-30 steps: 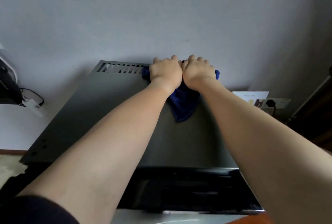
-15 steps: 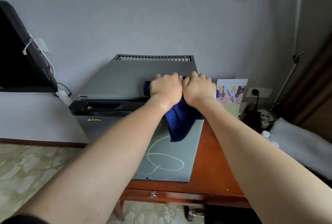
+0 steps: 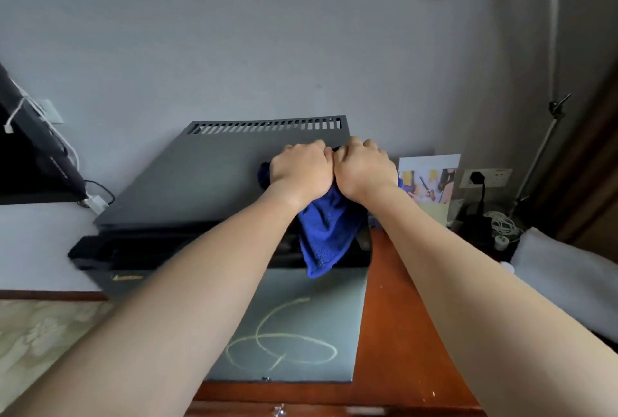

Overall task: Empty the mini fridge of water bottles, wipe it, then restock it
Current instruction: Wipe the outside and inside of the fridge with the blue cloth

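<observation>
The dark grey mini fridge [image 3: 200, 179] stands against the wall, its flat top and vent slots facing me and its door [image 3: 301, 323] shut, with a pale looped scribble on the front. A blue cloth [image 3: 326, 232] hangs over the top's right front edge and down past the black door band. My left hand [image 3: 301, 170] and my right hand [image 3: 363, 169] sit side by side, knuckles touching, both gripping the bunched upper part of the cloth near the top's right side. No water bottles are visible.
A reddish wooden desk [image 3: 401, 333] stands right of the fridge with a picture card [image 3: 429, 179] leaning on the wall. Wall socket [image 3: 485, 177], cables and a white bundle [image 3: 568, 269] lie far right. A black screen [image 3: 30, 155] hangs at left. A lamp pole [image 3: 553, 82] rises right.
My view has pulled back from the fridge top, so the door and desk show. Both hands with the cloth slid from the rear vent toward the front right of the top.
</observation>
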Motion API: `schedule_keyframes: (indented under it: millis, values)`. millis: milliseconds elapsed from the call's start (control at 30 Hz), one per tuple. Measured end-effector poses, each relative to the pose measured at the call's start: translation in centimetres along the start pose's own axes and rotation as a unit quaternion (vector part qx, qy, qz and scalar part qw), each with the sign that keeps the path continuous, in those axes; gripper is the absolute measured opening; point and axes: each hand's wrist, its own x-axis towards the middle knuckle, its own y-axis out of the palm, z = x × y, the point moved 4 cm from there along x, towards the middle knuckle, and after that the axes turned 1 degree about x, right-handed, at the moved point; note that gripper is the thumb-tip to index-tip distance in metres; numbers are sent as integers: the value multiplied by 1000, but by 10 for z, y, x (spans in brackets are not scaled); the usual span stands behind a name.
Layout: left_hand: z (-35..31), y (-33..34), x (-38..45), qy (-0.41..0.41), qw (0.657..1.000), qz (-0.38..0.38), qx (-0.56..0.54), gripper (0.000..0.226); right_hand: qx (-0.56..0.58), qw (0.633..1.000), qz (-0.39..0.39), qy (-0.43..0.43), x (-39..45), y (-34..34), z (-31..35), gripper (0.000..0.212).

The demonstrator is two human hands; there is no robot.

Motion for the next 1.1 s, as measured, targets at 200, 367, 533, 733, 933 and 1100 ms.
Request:
schedule_keyframes:
  millis: [200, 367, 533, 733, 933, 1100]
  values:
    - [14, 46, 120, -5, 1000, 3, 5, 40, 36, 999, -5, 22, 124, 36, -14, 42]
    - [22, 71, 188, -16, 1000, -4, 15, 43, 60, 997, -30, 37, 195, 59, -25, 39]
    - [17, 76, 202, -15, 999, -24, 40, 47, 118, 991, -48, 42, 215, 67, -33, 35]
    - [1, 66, 178, -8, 996, -7, 87, 46, 158, 987, -5, 0, 191, 60, -42, 34]
    - [-54, 45, 112, 96, 981, 20, 168, 53, 420, 901, -28, 101, 109, 55, -89, 29]
    - [-126, 25, 27, 216, 909, 35, 354, 37, 540, 828, -50, 146, 4, 53, -115, 29]
